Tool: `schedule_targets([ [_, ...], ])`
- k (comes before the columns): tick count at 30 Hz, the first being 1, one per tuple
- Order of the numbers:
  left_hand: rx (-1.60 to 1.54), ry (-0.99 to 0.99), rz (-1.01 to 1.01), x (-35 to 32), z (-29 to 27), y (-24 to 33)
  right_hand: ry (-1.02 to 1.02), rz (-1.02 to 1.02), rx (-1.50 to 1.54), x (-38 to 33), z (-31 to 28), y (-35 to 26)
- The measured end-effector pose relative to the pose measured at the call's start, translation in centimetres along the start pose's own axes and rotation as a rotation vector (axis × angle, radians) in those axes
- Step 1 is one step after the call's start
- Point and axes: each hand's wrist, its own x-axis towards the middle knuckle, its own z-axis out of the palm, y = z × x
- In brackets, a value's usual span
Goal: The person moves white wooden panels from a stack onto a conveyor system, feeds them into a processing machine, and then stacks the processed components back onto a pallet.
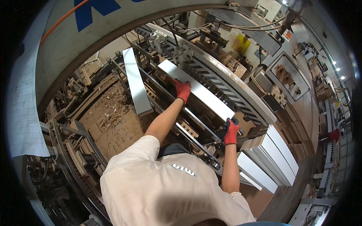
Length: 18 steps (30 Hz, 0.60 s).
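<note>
Red-gloved, the left hand (183, 90) is closing over the near edge of a long white panel (196, 90), while the right hand (231, 131) is gripping its end at four o'clock. The panel is lying across the machine's roller rails (222, 92). At nine o'clock, a second white strip (135, 81) is resting. Fingers could get pinched against the rails if the panel slides.
</note>
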Motion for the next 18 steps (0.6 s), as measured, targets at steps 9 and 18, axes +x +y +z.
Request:
schedule_targets([
  [9, 0.396, -0.132, 0.061, 1.6, 0.8, -1.2, 0.263, -0.011, 0.131, 5.8, 2.0, 3.1],
  [18, 0.592, -0.089, 0.029, 5.8, 0.1, -0.3, 0.116, 0.015, -0.11, 4.8, 3.0, 1.6],
])
